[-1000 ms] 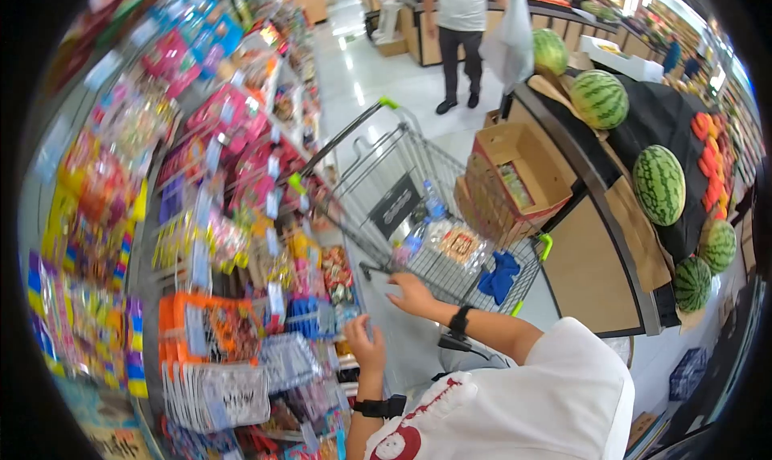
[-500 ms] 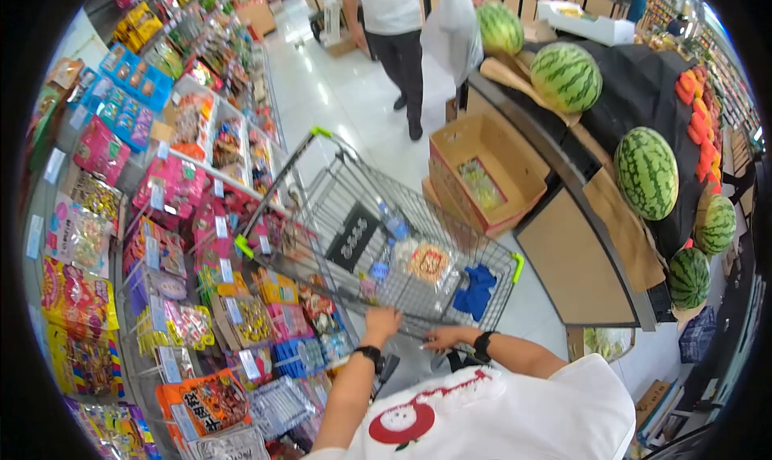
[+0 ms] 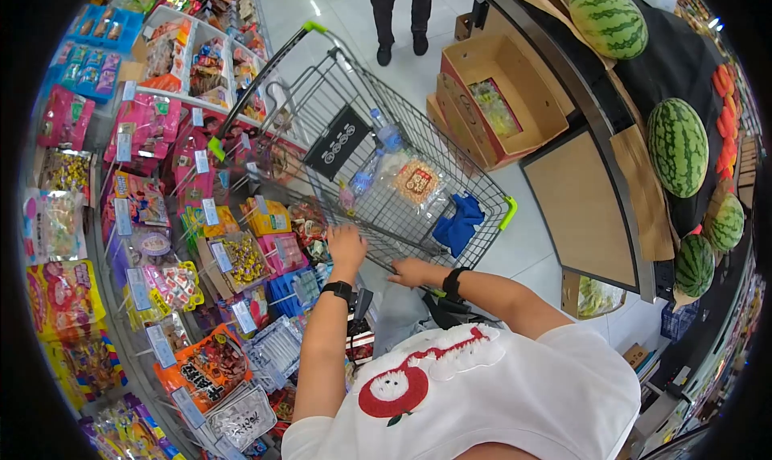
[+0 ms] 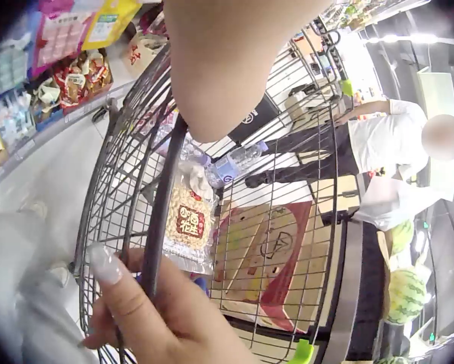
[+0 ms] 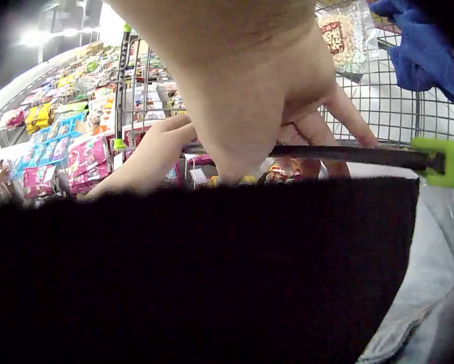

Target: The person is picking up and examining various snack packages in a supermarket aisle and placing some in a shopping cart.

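Both hands are on the dark push bar of a wire shopping cart [image 3: 418,215]. My left hand [image 3: 347,247] grips the bar on its left part; in the left wrist view its palm hides that stretch. To its right, my right hand [image 3: 412,272] holds the same bar, thumb on one side and fingers on the other, as the left wrist view shows [image 4: 162,311]. Inside the cart lie a clear bag of peanuts [image 3: 416,180], water bottles [image 3: 388,132] and a crumpled blue cloth [image 3: 460,223]. A black sign [image 3: 338,142] hangs on the cart's left side.
Racks of bagged sweets and snacks [image 3: 213,363] line the left, close to the cart. Right of it stand an open cardboard box [image 3: 507,98] and a produce stand with watermelons [image 3: 678,148]. A person in dark trousers [image 3: 402,14] stands on the floor ahead.
Both hands have come down from the air onto the cart's bar. The head view has tilted downward, and the person ahead now shows only from the legs down.
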{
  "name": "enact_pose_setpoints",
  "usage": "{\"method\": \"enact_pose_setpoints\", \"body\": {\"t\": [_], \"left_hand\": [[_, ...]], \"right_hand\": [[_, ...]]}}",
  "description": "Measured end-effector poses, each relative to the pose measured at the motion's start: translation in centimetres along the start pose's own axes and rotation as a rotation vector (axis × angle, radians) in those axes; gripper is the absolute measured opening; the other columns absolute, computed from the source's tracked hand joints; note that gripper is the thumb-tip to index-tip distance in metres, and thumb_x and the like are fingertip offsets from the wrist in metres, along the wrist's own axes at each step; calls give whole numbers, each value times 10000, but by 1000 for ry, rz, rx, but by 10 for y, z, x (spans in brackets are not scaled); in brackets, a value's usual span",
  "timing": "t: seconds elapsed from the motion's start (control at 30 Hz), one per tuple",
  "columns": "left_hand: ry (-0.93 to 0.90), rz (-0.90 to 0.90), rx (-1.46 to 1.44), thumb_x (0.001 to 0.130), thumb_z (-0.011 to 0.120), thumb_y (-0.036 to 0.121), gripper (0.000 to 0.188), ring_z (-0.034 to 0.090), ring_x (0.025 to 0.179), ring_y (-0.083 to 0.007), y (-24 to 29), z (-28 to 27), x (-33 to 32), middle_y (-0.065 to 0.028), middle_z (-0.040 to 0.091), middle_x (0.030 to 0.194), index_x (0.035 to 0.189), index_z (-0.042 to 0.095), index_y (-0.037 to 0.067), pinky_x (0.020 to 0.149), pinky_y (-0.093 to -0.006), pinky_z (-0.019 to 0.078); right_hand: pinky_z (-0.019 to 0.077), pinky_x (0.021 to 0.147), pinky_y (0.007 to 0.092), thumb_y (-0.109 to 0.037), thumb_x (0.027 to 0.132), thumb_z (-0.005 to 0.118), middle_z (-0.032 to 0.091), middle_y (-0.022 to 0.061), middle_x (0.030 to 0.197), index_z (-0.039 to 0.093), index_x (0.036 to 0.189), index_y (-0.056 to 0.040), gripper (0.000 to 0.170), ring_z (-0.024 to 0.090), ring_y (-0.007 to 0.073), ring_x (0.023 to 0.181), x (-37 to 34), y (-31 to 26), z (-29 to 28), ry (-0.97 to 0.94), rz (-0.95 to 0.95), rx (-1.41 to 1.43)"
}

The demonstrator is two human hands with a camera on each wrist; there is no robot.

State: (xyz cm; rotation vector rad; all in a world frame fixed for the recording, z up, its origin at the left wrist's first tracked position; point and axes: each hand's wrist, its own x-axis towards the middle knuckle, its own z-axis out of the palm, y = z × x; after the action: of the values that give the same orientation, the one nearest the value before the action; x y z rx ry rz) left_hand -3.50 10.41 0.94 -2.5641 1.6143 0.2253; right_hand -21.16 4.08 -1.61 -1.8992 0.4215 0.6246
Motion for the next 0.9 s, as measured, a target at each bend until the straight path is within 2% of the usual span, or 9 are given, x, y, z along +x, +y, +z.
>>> {"method": "enact_pose_setpoints", "body": {"t": [0.1, 0.2, 0.3, 0.4, 0.43, 0.53, 0.57, 0.77, 0.9], "left_hand": [[186, -21, -102, 677, 570, 176, 276, 403, 1097, -273, -6, -5, -12, -123, 521, 1063, 913, 605, 38, 1003, -492, 165], [172, -67, -56, 679, 557, 161, 257, 358, 1151, -273, -6, 11, -20, -125, 506, 1105, 903, 611, 47, 1012, -499, 136], [139, -101, -11, 677, 548, 132, 218, 284, 1217, -279, -27, 15, -21, -117, 492, 1146, 870, 615, 55, 1019, -495, 115], [147, -102, -10, 663, 557, 95, 206, 229, 1251, -295, -55, 22, -21, -126, 467, 1181, 856, 607, 44, 1024, -471, 140], [162, -107, 8, 660, 559, 87, 210, 217, 1256, -298, -61, 24, -23, -129, 462, 1185, 860, 603, 37, 1024, -467, 148], [132, -165, -72, 638, 602, 96, 258, 162, 1272, -324, -56, 11, -33, -149, 433, 1211, 877, 581, 2, 1025, -465, 164], [115, -183, -86, 633, 613, 106, 270, 157, 1272, -329, -57, 9, -38, -150, 427, 1217, 878, 578, -3, 1025, -465, 165], [67, -225, -82, 600, 683, 186, 344, 118, 1284, -316, -59, 9, -48, -143, 407, 1239, 882, 597, 10, 1009, -448, 209], [30, -267, 39, 590, 685, 218, 343, 92, 1295, -298, -56, 12, -45, -128, 399, 1252, 873, 610, 40, 1017, -475, 169]], "right_hand": [[451, 705, 440, -389, 795, 499, 580, 263, 793, 384, 1112, 61, 562, 573, 394, 776, 39, 9, 26, 183, -210, -113], [416, 802, 430, -320, 797, 521, 508, 306, 1021, 280, 1221, 63, 620, 527, 404, 916, 35, -27, 17, 56, -201, 41], [402, 847, 411, -337, 777, 528, 493, 281, 1079, 264, 1251, 42, 662, 499, 392, 981, 50, -22, 38, 272, -601, 100], [356, 915, 373, -319, 769, 539, 453, 248, 1166, 262, 1276, -11, 655, 457, 361, 1065, 43, -22, 18, 10, -450, -96], [351, 916, 368, -355, 790, 490, 458, 228, 1177, 332, 1258, -42, 585, 466, 323, 1077, 31, -25, 8, 21, -329, -224], [385, 868, 395, -410, 810, 419, 471, 222, 1161, 447, 1184, -38, 528, 486, 293, 1057, 12, -18, -4, -157, 64, -496], [419, 780, 432, -440, 827, 364, 566, 210, 990, 587, 985, -28, 495, 561, 293, 911, 11, -7, 3, -97, 87, -446], [447, 616, 431, -448, 838, 364, 606, 136, 669, 613, 820, -81, 444, 588, 320, 660, -5, -10, -1, 10, -185, -546], [458, 625, 427, -453, 838, 374, 610, 153, 718, 610, 868, -88, 436, 584, 333, 691, -11, -4, -10, 4, -288, -604]]}}
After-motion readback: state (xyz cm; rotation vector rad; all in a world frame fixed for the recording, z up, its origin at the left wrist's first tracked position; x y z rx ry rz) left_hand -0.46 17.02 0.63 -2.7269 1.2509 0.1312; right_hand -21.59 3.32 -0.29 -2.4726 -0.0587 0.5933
